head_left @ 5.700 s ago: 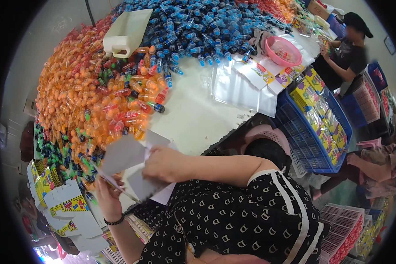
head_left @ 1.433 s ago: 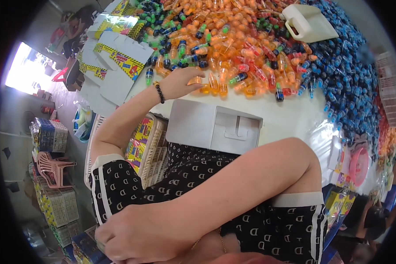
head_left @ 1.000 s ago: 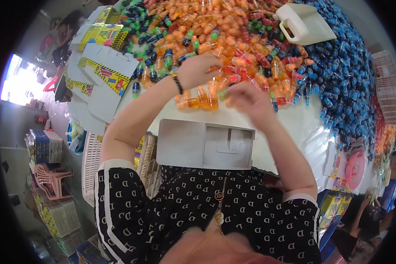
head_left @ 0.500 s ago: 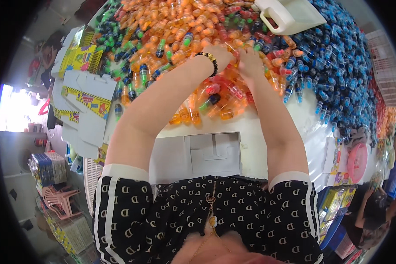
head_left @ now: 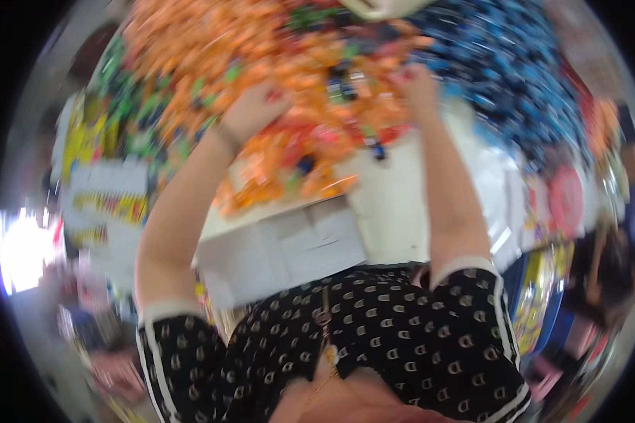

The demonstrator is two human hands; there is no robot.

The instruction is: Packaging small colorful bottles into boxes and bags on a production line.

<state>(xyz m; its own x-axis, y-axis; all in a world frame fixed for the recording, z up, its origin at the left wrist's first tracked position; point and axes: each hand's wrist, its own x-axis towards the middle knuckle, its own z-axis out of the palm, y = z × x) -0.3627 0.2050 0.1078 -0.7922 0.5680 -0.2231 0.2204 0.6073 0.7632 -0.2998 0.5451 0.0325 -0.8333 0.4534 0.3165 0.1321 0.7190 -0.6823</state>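
Observation:
Motion smears the whole head view. My left hand [head_left: 257,111] is low over a heap of small orange bottles [head_left: 197,49], its fingers bent toward the middle of the table. Farther right, my right hand [head_left: 416,83] touches the edge of the mixed orange and red bottles, near the blue bottles [head_left: 501,63]. Whether either hand holds a bottle is too blurred to tell. Between the hands lie orange, red and a few dark-capped bottles [head_left: 375,144]. A grey-white cardboard tray [head_left: 282,247] lies in front of my body.
At the far edge stands a cream plastic scoop or jug [head_left: 388,5], partly cut off. Flat printed cartons [head_left: 109,201] are stacked on the left. A pink basin [head_left: 566,201] sits on the right, and behind it another person's arm [head_left: 600,264] shows.
My hands, close together half a second ago, are now apart: the left has moved left and nearer, the right slightly right. Bottles between them have shifted, and the view has tilted.

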